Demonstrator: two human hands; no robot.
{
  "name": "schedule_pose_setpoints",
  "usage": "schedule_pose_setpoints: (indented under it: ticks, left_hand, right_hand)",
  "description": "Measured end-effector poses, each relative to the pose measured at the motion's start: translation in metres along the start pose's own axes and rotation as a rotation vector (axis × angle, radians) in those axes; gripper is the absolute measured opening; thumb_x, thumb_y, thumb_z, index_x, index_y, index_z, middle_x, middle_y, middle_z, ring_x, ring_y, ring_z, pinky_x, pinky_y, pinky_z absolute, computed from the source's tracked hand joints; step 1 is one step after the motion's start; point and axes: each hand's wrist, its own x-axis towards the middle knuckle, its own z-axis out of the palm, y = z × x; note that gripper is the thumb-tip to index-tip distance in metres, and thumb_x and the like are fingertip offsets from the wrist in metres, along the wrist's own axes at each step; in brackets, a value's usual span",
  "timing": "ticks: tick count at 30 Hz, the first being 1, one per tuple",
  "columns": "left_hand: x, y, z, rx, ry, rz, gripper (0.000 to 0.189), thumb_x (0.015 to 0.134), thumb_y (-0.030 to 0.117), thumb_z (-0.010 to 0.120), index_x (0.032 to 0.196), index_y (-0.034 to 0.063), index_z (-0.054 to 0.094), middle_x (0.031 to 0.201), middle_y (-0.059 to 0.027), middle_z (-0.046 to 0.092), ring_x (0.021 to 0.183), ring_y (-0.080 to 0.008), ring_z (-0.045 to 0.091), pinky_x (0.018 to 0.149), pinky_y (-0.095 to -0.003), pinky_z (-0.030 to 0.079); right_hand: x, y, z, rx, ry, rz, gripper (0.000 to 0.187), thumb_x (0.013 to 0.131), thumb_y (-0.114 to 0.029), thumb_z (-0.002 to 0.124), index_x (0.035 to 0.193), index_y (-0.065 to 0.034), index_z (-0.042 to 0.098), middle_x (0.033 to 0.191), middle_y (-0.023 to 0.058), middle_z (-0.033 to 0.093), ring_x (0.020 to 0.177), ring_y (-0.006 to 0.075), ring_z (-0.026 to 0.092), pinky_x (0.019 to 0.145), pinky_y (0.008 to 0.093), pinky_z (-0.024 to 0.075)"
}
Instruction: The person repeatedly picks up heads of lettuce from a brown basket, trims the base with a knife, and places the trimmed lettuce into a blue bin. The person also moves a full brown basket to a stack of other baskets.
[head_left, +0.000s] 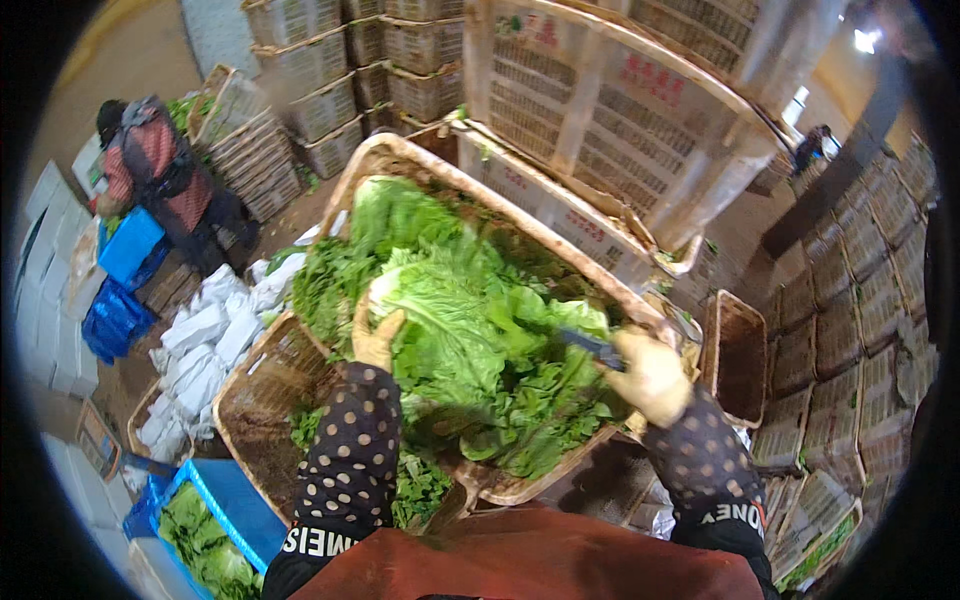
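My left hand (377, 337), in a pale yellow glove, grips a large head of leafy lettuce (450, 311) near its whitish base. In my right hand (654, 375), gloved alike and slightly blurred, is a dark-handled knife (589, 345), pointing left towards the leaves. The knife's blade is blurred, and whether it touches a leaf I cannot tell. Under both hands stands a dirty white plastic crate (517, 216) holding more lettuce heads and loose leaves (555, 397). Another pale green head (401, 210) lies behind the one I hold.
To the left are a tilted crate (262, 405) with leaf scraps, white wrapped bundles (206, 330) and a blue-lined box of lettuce (214, 540). Tall crate stacks rise ahead (600, 97) and right (832, 315). A person (161, 169) bends at the upper left.
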Motion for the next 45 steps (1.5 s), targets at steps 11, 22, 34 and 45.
schedule_pose_setpoints:
  ticks: [11, 22, 34, 45]
  left_hand:
    - [-0.158, 0.038, -0.277, -0.144, -0.377, -0.183, 0.058, 0.092, 0.015, 0.076, 0.144, 0.0023, 0.053, 0.135, -0.013, 0.063, 0.116, -0.0242, 0.064, 0.101, -0.0411, 0.053]
    - [-0.359, 0.187, -0.253, 0.763, -0.184, -0.379, 0.1, 0.065, 0.029, 0.097, 0.148, 0.0025, 0.048, 0.138, -0.0131, 0.061, 0.127, -0.0222, 0.058, 0.11, -0.0355, 0.045]
    - [-0.44, 0.186, -0.202, 0.898, -0.066, -0.529, 0.086, 0.059, 0.056, 0.091, 0.126, 0.0068, 0.068, 0.111, -0.0159, 0.075, 0.106, -0.0301, 0.072, 0.098, -0.0382, 0.054]
    - [-0.435, 0.18, -0.179, 0.977, -0.019, -0.539, 0.079, 0.062, 0.057, 0.089, 0.123, 0.0094, 0.071, 0.108, -0.0168, 0.076, 0.104, -0.0313, 0.072, 0.096, -0.0395, 0.055]
  right_hand:
    - [-0.105, 0.06, 0.029, 0.236, 0.447, 0.219, 0.024, 0.085, -0.001, 0.075, 0.084, -0.0038, 0.051, 0.074, 0.0053, 0.048, 0.069, 0.0157, 0.044, 0.064, 0.0324, 0.0418]
    - [-0.132, 0.016, 0.026, 0.782, 0.388, 0.406, 0.045, 0.101, -0.006, 0.053, 0.146, -0.0042, 0.053, 0.146, 0.0195, 0.057, 0.13, 0.031, 0.059, 0.11, 0.0437, 0.0494]
    - [-0.12, -0.326, 0.108, -0.114, -0.467, -1.166, 0.019, 0.075, -0.015, 0.067, 0.089, -0.0048, 0.059, 0.076, 0.0128, 0.062, 0.07, 0.0275, 0.069, 0.063, 0.0377, 0.0564]
    - [-0.118, -0.304, 0.132, -0.114, -0.578, -1.052, 0.017, 0.079, -0.014, 0.068, 0.092, -0.0047, 0.061, 0.081, 0.0134, 0.064, 0.075, 0.0322, 0.07, 0.066, 0.0421, 0.0578]
